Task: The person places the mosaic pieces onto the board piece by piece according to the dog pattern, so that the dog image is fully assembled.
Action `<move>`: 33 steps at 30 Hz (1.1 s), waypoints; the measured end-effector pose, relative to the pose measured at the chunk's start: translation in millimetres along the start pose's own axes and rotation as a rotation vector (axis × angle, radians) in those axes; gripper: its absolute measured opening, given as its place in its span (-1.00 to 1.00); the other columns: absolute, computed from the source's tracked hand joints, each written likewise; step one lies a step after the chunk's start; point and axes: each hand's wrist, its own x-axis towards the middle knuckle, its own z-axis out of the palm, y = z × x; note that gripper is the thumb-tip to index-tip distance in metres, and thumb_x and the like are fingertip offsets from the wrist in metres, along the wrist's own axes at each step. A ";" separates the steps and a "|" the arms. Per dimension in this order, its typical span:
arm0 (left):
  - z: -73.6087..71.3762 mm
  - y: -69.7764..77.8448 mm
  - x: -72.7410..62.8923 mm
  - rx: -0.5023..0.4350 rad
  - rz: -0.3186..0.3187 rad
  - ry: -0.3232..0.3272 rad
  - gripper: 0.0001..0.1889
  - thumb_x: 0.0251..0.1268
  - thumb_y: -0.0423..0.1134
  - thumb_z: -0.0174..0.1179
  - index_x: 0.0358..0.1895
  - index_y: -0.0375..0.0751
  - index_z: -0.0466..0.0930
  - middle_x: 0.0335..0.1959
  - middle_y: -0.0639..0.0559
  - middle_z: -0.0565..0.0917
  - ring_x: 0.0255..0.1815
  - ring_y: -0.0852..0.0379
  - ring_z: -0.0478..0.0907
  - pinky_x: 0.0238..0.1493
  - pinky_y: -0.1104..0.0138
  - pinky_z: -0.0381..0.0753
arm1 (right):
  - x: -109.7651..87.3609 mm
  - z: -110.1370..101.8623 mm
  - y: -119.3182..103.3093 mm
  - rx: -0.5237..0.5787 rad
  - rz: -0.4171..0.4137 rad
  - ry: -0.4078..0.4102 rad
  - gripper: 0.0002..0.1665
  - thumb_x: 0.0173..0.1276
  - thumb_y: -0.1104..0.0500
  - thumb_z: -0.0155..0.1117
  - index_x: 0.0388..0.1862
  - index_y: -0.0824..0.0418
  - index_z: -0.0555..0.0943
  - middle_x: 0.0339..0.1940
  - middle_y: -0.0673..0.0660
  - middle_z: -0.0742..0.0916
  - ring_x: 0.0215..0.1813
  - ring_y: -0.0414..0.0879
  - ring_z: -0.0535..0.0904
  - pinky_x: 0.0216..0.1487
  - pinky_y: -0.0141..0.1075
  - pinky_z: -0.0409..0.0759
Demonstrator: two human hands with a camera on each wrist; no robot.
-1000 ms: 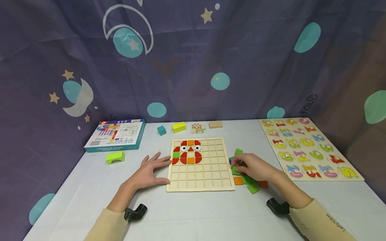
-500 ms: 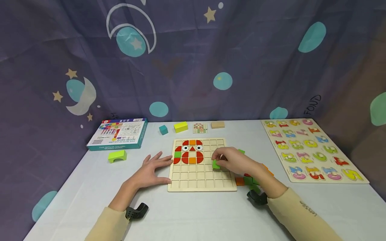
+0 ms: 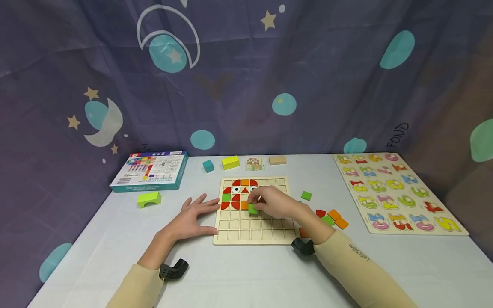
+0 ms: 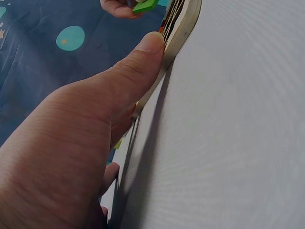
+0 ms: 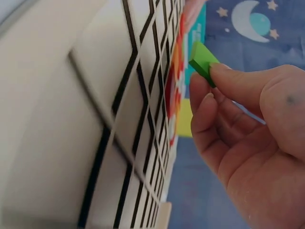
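A wooden grid board lies on the white table, its upper left cells filled with red, orange, white and green tiles. The right hand pinches a green square tile between thumb and fingers over the middle of the board. In the right wrist view the tile is tilted and held apart from the grid. The left hand rests at the board's left edge with fingers spread. Its thumb touches the board's side in the left wrist view. The right hand hides some cells and part of an eye tile.
Loose green, orange and red tiles lie right of the board. A number puzzle stands farther right. Behind are a small pattern card and wooden blocks. A box and a green arch block are left.
The right hand has picked up a green tile from the loose pile and carried it left over the board. The left hand has stayed at the board's edge.
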 end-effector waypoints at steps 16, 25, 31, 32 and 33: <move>0.9 -1.3 -0.3 0.007 -0.016 -0.012 -0.16 0.02 0.23 0.49 0.38 -0.07 0.54 0.49 0.14 0.38 0.62 -0.15 -0.09 0.47 -0.24 -0.36 | 18.2 20.9 -11.2 -0.143 -0.014 -0.044 -0.92 0.38 0.34 0.36 -0.25 0.18 0.67 -0.36 -0.08 0.63 -0.30 -0.15 0.49 -0.17 -0.30 0.55; 0.4 -1.6 -0.8 0.008 -0.016 -0.007 -0.17 0.03 0.23 0.49 0.38 -0.07 0.55 0.48 0.13 0.39 0.62 -0.16 -0.08 0.47 -0.26 -0.35 | 17.9 24.0 -12.5 -0.169 -0.017 -0.038 -0.94 0.37 0.32 0.37 -0.26 0.16 0.69 -0.36 -0.09 0.63 -0.28 -0.14 0.50 -0.15 -0.28 0.55; 1.0 -1.1 -1.1 0.006 -0.014 -0.009 -0.16 0.02 0.24 0.49 0.38 -0.08 0.54 0.48 0.13 0.39 0.62 -0.16 -0.08 0.47 -0.25 -0.35 | 17.9 25.3 -13.1 -0.194 0.006 -0.027 -0.94 0.36 0.31 0.40 -0.24 0.17 0.70 -0.36 -0.07 0.64 -0.27 -0.13 0.48 -0.16 -0.28 0.55; 1.0 -0.9 -1.1 0.007 -0.016 -0.011 -0.16 0.02 0.24 0.49 0.38 -0.08 0.54 0.48 0.13 0.39 0.62 -0.16 -0.09 0.47 -0.25 -0.35 | 17.7 25.3 -13.3 -0.194 0.014 -0.026 -0.93 0.36 0.31 0.40 -0.24 0.17 0.70 -0.36 -0.08 0.64 -0.28 -0.14 0.49 -0.15 -0.28 0.55; 1.1 -0.9 -1.1 0.008 -0.017 -0.012 -0.16 0.03 0.24 0.49 0.38 -0.09 0.54 0.48 0.12 0.39 0.62 -0.16 -0.09 0.47 -0.26 -0.35 | 17.4 25.3 -13.7 -0.193 0.022 -0.025 -0.93 0.36 0.31 0.40 -0.23 0.16 0.70 -0.35 -0.08 0.65 -0.27 -0.15 0.50 -0.14 -0.29 0.56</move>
